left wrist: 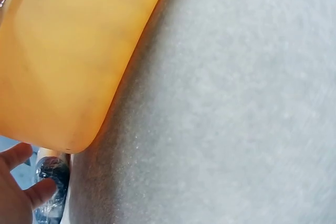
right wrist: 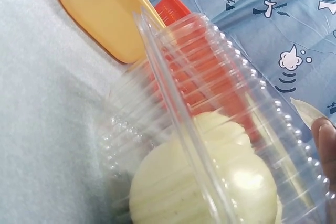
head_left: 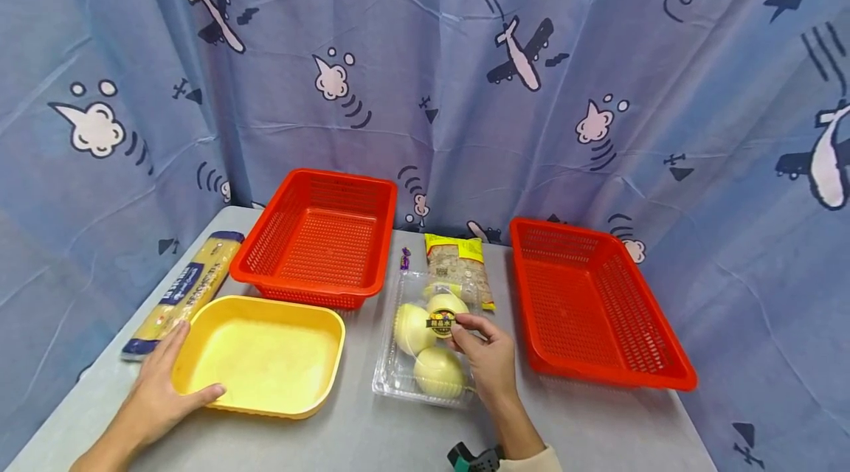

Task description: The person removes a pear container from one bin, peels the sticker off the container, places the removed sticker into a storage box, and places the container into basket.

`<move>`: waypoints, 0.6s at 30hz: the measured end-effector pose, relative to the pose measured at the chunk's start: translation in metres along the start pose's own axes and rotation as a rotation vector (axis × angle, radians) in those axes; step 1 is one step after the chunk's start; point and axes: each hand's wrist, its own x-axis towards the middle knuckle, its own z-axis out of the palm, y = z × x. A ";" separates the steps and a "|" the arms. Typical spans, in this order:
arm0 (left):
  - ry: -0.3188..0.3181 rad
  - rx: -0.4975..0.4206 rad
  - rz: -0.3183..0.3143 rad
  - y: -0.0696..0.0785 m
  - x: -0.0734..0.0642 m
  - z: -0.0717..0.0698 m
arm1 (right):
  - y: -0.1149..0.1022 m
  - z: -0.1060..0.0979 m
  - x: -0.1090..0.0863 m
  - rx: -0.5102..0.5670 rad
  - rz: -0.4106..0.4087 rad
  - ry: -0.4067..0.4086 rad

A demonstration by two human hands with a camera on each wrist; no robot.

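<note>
Head view first: the left hand (head_left: 159, 391) is at the left side of the yellow basin (head_left: 259, 365), thumb held well away from the fingers, thumb tip over the near-left rim; just past those fingertips lies a long yellow package with dark blue ends (head_left: 186, 291); over to the right hand (head_left: 490, 361), above the clear plastic box (head_left: 394, 377), thumb and forefinger close together, pinching the edge of the round label (head_left: 441, 323); three pale round fruits (head_left: 440, 374) sit in that box, which stands on the grey table (head_left: 372, 442) between the basin and the right red basket (head_left: 584, 310); behind the basin, the left red basket (head_left: 339, 236); beyond the box, a small purple-wrapped sweet (head_left: 405, 259) and a bag with a yellow top (head_left: 458, 247); the patterned blue curtain (head_left: 425, 88) hangs behind it all.

Left wrist now: the basin's outer wall fills the upper left, looking orange here; low in the corner, two digits spread wide near its edge, a dark end of the long package right behind them.

And the right wrist: pale fruits show through the box's ribbed clear wall; at the right edge, a fingertip meets a thin pale piece, though I cannot tell whether that is the label; basin and red basketwork show behind.
</note>
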 end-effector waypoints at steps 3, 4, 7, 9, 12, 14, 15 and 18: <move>-0.020 0.022 -0.015 0.000 0.001 -0.001 | -0.002 0.001 0.000 0.000 0.009 0.000; -0.023 0.023 -0.013 0.000 0.001 -0.001 | -0.002 0.001 0.001 -0.003 0.015 -0.001; -0.031 0.024 -0.004 -0.001 0.001 -0.002 | -0.004 0.002 0.002 -0.015 0.029 -0.012; -0.034 0.022 0.007 -0.001 0.000 -0.002 | -0.005 0.002 0.002 -0.022 0.041 -0.022; -0.047 0.026 0.012 -0.003 0.000 -0.002 | -0.007 0.001 0.002 -0.025 0.058 -0.029; -0.052 0.031 0.015 -0.003 -0.001 -0.002 | -0.009 0.000 0.002 -0.024 0.066 -0.034; -0.052 0.032 0.020 -0.004 -0.001 -0.002 | -0.011 0.000 0.001 -0.028 0.065 -0.036; -0.044 0.035 0.035 -0.004 -0.001 -0.002 | -0.017 0.000 0.002 -0.038 0.053 -0.049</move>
